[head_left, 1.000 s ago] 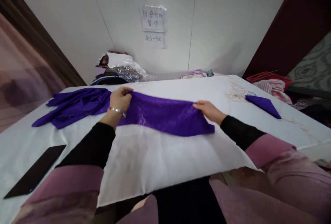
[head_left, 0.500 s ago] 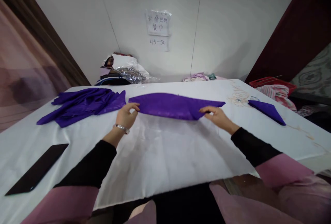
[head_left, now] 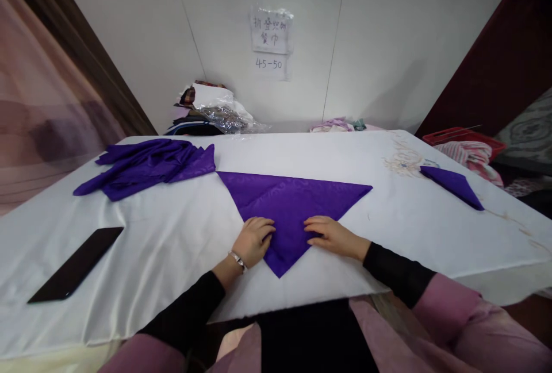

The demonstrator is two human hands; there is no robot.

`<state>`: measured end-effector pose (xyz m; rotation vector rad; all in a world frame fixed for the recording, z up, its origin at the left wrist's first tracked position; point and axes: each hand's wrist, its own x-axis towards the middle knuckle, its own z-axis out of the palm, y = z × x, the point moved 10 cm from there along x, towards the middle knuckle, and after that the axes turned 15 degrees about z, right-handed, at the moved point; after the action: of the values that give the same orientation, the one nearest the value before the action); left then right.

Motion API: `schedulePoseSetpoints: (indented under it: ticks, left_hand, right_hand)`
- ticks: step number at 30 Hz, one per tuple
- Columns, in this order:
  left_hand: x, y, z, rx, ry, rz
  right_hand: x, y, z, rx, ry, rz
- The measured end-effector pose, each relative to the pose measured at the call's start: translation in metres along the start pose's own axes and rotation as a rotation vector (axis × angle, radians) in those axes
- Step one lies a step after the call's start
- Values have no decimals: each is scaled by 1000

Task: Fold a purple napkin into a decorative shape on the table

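A purple cloth napkin [head_left: 287,200] lies flat in a triangle in front of me, its long straight edge away from me and its point towards me. On its left slanting edge rests my left hand [head_left: 254,238], fingers loosely curved and lying on the cloth. My right hand [head_left: 332,236] lies on the right slanting edge with fingers stretched out. Neither hand grips the fabric. To the left sits a rumpled heap of purple napkins [head_left: 159,166], its right corner close to the triangle's left tip. A folded purple napkin [head_left: 452,186] lies at the right.
A white tablecloth [head_left: 172,258] covers the table. At left lies a dark flat slab [head_left: 77,264]. Along the wall are a stack of fabrics with clear plastic [head_left: 224,111] and some pink cloth [head_left: 332,125]. A red basket [head_left: 457,134] holds striped cloth beyond the right edge.
The napkin held up by both hands now lies flat as a triangle pointing towards me. Both hands have let go of its edge and moved nearer to me and closer together.
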<state>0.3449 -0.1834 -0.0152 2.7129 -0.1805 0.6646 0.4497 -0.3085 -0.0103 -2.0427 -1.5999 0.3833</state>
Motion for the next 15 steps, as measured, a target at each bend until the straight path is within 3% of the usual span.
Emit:
schedulePoseSetpoints:
  ticks: [3,6,15]
  left_hand:
    - [-1,14,0,-37,14,5]
    - [-9,12,-8,-43,38,-17]
    - [-47,-7,-24,4,140,-134]
  right_hand:
    - [4,-16,21,-59,-8,-21]
    - [3,-29,36,-82,-8,-69]
    - [1,-40,46,-85,86,-156]
